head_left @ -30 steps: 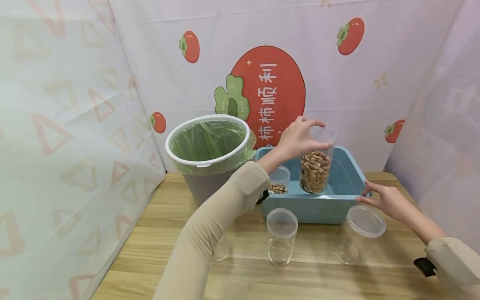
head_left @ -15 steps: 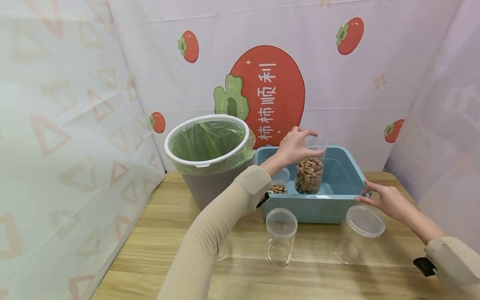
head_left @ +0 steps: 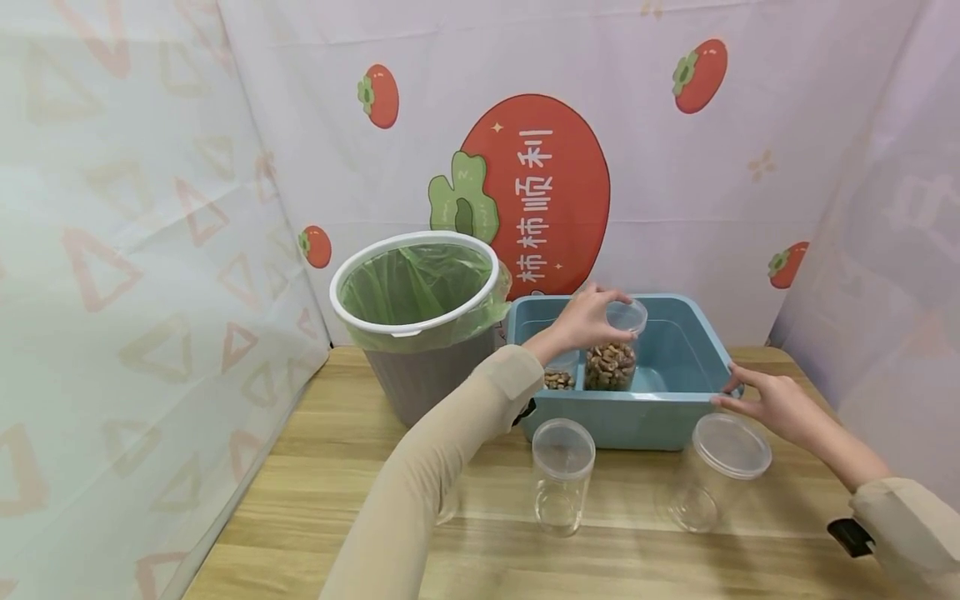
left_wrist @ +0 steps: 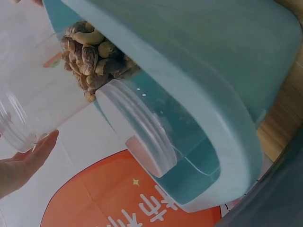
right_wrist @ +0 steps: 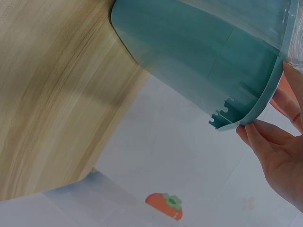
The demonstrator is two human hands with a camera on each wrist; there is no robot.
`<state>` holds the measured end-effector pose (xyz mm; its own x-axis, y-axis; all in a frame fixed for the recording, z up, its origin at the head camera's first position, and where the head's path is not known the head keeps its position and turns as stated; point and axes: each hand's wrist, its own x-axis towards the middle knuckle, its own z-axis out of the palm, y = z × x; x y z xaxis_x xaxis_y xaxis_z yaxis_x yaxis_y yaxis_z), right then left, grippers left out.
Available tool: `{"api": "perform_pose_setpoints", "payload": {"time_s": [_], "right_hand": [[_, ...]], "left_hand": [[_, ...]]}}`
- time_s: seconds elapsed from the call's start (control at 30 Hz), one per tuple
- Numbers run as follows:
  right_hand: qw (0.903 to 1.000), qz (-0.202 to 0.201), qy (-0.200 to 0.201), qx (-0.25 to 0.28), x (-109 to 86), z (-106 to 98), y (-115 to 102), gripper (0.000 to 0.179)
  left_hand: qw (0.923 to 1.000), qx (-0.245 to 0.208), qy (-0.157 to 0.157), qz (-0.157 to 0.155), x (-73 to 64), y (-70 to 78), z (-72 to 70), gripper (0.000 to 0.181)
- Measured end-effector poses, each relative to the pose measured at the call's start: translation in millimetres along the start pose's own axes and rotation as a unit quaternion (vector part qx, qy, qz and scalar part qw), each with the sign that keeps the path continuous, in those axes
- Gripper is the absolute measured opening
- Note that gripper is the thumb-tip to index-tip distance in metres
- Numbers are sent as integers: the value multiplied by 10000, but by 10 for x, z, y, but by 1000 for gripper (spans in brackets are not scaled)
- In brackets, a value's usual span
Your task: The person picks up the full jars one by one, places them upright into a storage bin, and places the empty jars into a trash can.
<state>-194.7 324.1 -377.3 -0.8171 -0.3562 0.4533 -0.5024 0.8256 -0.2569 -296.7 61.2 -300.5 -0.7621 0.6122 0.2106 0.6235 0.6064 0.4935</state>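
My left hand (head_left: 588, 318) grips a clear plastic jar (head_left: 611, 367) near its top, with thumb and fingers to either side. Nuts fill the lower part of this jar, which stands upright within the blue basin (head_left: 615, 423); the front wall hides its base. To its left in the basin is another jar with nuts (head_left: 558, 381), partly covered by my left wrist. Its pale lid (left_wrist: 142, 127) shows in the left wrist view. My right hand (head_left: 780, 404) pinches the basin's right rim at the front corner, as the right wrist view also shows.
Left of the basin stands a grey bin (head_left: 408, 367) with a green liner and white rim. In front are two lidded clear jars, one in the middle (head_left: 562, 479) and one at right (head_left: 723, 458). My left forearm mostly hides another clear thing (head_left: 448, 506).
My left hand has lowered the jar of nuts deeper into the basin and shifted it slightly left. The right hand has stayed on the rim.
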Motion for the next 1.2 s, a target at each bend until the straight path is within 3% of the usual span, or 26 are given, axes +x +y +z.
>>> {"api": "perform_pose_setpoints", "payload": {"time_s": [0.37,0.73,1.0,1.2], "right_hand": [[9999,106,-92,-60,9,-15,-2,52],[9998,130,-157,20,4,-16,-2,51],[9997,150,-191,73,-3,-12,8,51],[9998,109,-150,41,6,-19,1,46]], "left_hand": [[9967,110,-806,11,-28,-86,156,51],[9929,68,-1192,-5,-68,-181,317,52],[9885,115,-1499,158,-80,-237,432,51],[9867,275,-1590,218,-67,-239,453,51]]}}
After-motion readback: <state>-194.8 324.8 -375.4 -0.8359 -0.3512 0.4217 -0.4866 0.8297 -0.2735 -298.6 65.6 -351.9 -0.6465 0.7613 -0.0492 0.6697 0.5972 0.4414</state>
